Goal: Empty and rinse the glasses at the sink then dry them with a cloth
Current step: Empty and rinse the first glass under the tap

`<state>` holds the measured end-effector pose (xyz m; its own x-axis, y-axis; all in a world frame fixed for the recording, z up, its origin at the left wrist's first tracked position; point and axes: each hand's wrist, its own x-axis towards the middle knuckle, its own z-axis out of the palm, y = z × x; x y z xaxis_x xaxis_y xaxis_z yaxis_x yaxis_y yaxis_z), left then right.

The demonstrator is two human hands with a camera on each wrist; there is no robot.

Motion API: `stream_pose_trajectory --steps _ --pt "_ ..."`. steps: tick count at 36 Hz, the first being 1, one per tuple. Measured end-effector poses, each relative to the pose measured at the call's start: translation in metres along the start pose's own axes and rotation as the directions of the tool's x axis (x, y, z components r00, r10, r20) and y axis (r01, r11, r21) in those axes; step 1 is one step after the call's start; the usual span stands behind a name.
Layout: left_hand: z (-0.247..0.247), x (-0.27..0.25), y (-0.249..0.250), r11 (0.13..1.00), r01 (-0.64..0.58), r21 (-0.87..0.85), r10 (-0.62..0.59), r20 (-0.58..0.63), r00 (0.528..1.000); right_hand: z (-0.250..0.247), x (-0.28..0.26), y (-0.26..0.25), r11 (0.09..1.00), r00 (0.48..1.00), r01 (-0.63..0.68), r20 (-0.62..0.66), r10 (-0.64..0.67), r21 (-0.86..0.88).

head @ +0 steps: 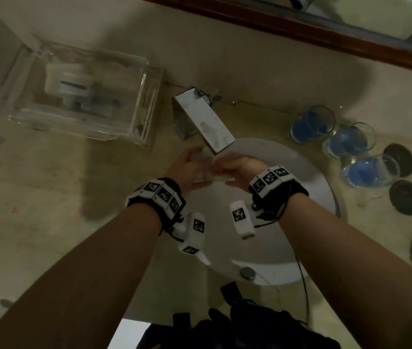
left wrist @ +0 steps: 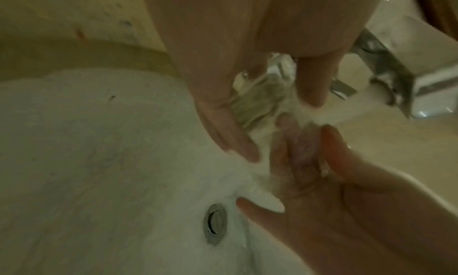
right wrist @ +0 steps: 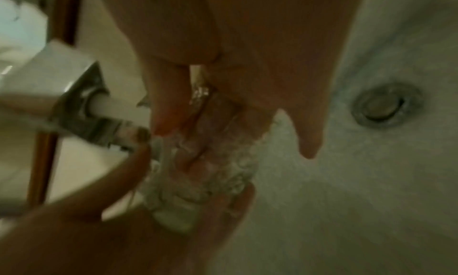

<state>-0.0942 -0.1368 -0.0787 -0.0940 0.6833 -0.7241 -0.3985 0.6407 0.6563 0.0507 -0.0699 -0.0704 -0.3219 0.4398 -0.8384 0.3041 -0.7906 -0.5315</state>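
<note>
A clear empty glass [head: 203, 171] is held on its side under the square chrome tap [head: 205, 124], over the white sink [head: 300, 172]. My left hand [head: 188, 166] grips it round the outside; its fingers [left wrist: 230, 134] and thumb wrap the glass [left wrist: 257, 101]. My right hand [head: 234, 170] reaches in from the mouth, and its straight fingers [right wrist: 213, 122] lie inside the glass [right wrist: 173, 210] with the thumb held apart. Water runs from the tap [left wrist: 406, 87] over glass and fingers. Three glasses of blue liquid [head: 351, 142] stand on the counter to the right.
A clear acrylic box [head: 81, 96] stands on the beige counter to the left of the tap. Several dark round coasters [head: 405, 197] lie at the right edge. The sink's metal drain [left wrist: 215, 223] sits below the hands. A wood-framed mirror [head: 300, 28] runs along the back.
</note>
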Motion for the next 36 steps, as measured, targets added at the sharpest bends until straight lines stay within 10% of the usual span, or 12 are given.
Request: stream_pose_trajectory --steps 36 --pt "0.0054 0.0094 -0.0022 0.999 -0.018 -0.036 0.017 -0.045 0.999 0.002 -0.004 -0.0046 1.0 0.994 0.015 -0.112 -0.016 -0.01"
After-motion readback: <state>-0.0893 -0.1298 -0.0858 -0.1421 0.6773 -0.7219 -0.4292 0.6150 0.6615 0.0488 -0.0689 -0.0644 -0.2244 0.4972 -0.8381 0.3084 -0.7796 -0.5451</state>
